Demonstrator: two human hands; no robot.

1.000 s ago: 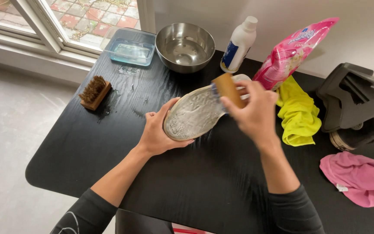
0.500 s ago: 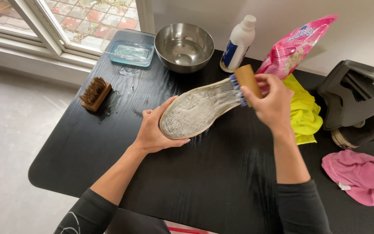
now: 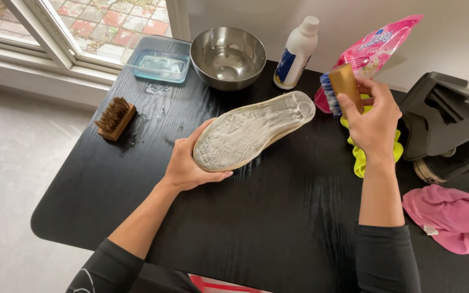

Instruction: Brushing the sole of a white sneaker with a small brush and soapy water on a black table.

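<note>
On the left of the black tabletop [image 3: 109,190] a wooden bristle brush [image 3: 114,118] lies alone, with a clear plastic tub [image 3: 156,58] and a steel bowl [image 3: 228,57] at the far edge. The left hand [image 3: 185,165] is wrapped around the heel of a shoe [image 3: 253,130], sole turned up and coated in suds, raised above the middle of the tabletop with its toe pointing far right. It looks light and fairly stiff but slippery with soap, so the heel and side edges seem the surest grip. The left forearm slants up from the near edge. The right hand [image 3: 373,119] is closed on a wooden scrub brush [image 3: 342,87] with blue bristles, just off the toe, wrist raised
</note>
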